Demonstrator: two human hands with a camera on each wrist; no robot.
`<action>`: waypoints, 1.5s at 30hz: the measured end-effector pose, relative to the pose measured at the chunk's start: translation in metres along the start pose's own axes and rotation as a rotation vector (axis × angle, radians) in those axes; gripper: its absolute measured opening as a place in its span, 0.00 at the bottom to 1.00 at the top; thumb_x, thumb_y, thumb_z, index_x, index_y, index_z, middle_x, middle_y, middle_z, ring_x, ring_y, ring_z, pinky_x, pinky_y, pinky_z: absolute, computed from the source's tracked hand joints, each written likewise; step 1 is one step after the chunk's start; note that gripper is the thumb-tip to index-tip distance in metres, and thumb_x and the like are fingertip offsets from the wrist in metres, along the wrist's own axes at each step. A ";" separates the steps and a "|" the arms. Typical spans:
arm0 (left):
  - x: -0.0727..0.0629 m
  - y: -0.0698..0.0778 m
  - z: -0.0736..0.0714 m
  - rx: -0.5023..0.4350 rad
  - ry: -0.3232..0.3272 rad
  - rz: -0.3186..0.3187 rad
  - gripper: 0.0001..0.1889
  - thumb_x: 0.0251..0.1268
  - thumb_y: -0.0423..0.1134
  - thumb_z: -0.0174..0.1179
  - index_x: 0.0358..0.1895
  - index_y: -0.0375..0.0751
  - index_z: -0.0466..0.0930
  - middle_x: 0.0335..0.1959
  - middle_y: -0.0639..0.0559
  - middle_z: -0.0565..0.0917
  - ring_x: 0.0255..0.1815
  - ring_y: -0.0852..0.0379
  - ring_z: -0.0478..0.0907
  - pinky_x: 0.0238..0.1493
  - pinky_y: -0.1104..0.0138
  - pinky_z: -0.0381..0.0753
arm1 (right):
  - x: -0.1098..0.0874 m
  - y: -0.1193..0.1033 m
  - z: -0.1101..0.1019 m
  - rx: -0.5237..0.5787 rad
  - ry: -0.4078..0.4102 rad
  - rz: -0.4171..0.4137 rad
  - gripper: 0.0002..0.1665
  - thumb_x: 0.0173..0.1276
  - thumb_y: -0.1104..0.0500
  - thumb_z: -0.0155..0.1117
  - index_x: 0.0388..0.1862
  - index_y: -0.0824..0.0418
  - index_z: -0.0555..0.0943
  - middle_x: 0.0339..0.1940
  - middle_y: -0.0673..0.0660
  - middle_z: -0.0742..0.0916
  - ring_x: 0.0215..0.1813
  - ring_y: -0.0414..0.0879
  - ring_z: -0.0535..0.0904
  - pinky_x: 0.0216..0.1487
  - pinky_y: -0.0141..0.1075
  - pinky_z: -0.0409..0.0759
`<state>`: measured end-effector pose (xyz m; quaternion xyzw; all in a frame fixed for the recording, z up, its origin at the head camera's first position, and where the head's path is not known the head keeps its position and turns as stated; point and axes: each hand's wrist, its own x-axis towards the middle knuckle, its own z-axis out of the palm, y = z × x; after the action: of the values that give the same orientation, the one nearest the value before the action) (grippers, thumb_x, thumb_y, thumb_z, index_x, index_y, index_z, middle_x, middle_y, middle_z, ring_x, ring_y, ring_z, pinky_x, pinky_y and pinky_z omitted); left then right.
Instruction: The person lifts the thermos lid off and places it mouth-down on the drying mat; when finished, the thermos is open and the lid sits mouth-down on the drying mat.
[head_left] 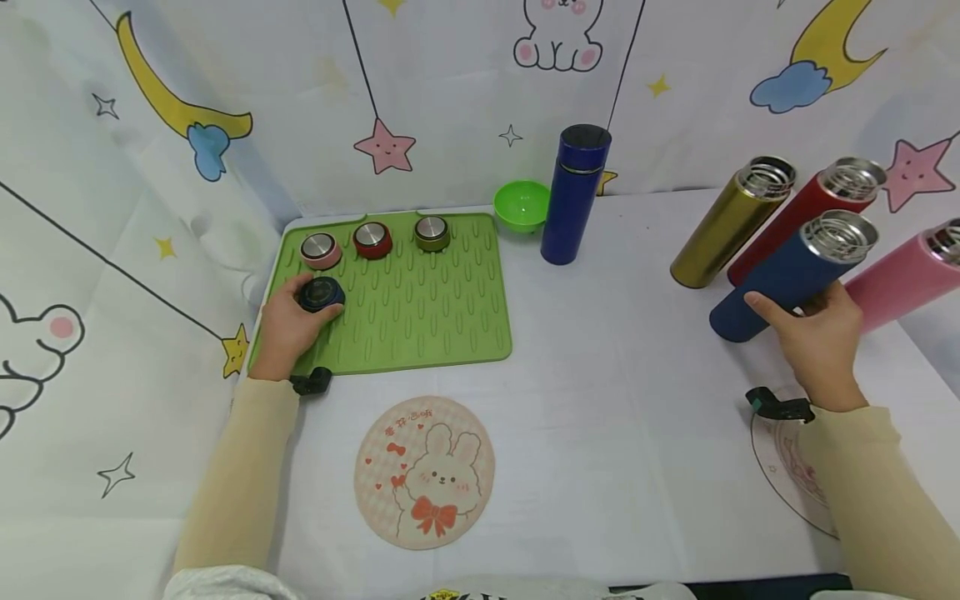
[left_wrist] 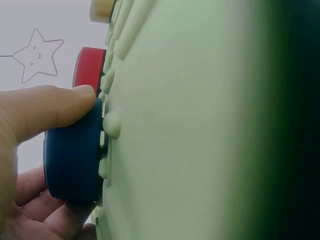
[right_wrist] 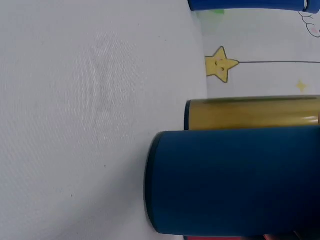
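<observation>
My left hand (head_left: 288, 323) holds a dark blue bottle cap (head_left: 321, 294) between thumb and fingers, down on the green drying mat (head_left: 420, 317). In the left wrist view the same blue cap (left_wrist: 74, 155) touches the mat's raised ribs. Behind it on the mat are a pink cap (head_left: 320, 251), a red cap (head_left: 371, 240) and an olive cap (head_left: 432, 234). At the right, my right hand (head_left: 821, 337) grips a capless dark blue thermos bottle (head_left: 787, 275). Around that bottle stand capless gold (head_left: 727, 229), red (head_left: 780, 225) and pink (head_left: 903, 279) bottles.
A capped royal blue bottle (head_left: 573, 200) stands at the back beside a bright green bowl (head_left: 522, 206). A round bunny placemat (head_left: 423, 475) lies at the front; another round mat (head_left: 780, 475) is partly under the right forearm. A patterned cloth hangs behind.
</observation>
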<state>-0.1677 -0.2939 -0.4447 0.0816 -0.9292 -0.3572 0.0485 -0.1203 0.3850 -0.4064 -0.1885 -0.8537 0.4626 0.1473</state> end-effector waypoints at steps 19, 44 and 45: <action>-0.001 0.003 0.004 0.012 0.006 -0.003 0.42 0.65 0.41 0.72 0.79 0.34 0.63 0.76 0.29 0.70 0.76 0.31 0.68 0.76 0.41 0.70 | -0.002 0.010 0.001 -0.043 -0.028 0.036 0.44 0.68 0.48 0.75 0.80 0.45 0.66 0.77 0.50 0.77 0.61 0.29 0.79 0.67 0.20 0.75; -0.090 0.079 0.018 -0.259 -0.037 0.486 0.49 0.54 0.32 0.79 0.81 0.46 0.63 0.80 0.46 0.69 0.82 0.45 0.65 0.82 0.59 0.67 | -0.110 -0.012 0.021 0.090 0.131 -0.189 0.37 0.62 0.65 0.79 0.70 0.51 0.81 0.63 0.47 0.88 0.59 0.28 0.84 0.62 0.16 0.77; -0.096 0.085 0.022 -0.265 -0.061 0.522 0.50 0.53 0.32 0.79 0.81 0.46 0.63 0.80 0.46 0.69 0.81 0.45 0.65 0.81 0.60 0.67 | -0.110 -0.015 0.026 0.075 0.086 -0.211 0.38 0.61 0.66 0.79 0.71 0.51 0.80 0.65 0.49 0.88 0.61 0.27 0.83 0.62 0.15 0.76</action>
<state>-0.0869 -0.1997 -0.4073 -0.1781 -0.8650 -0.4532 0.1213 -0.0367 0.3076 -0.4161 -0.1114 -0.8437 0.4678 0.2388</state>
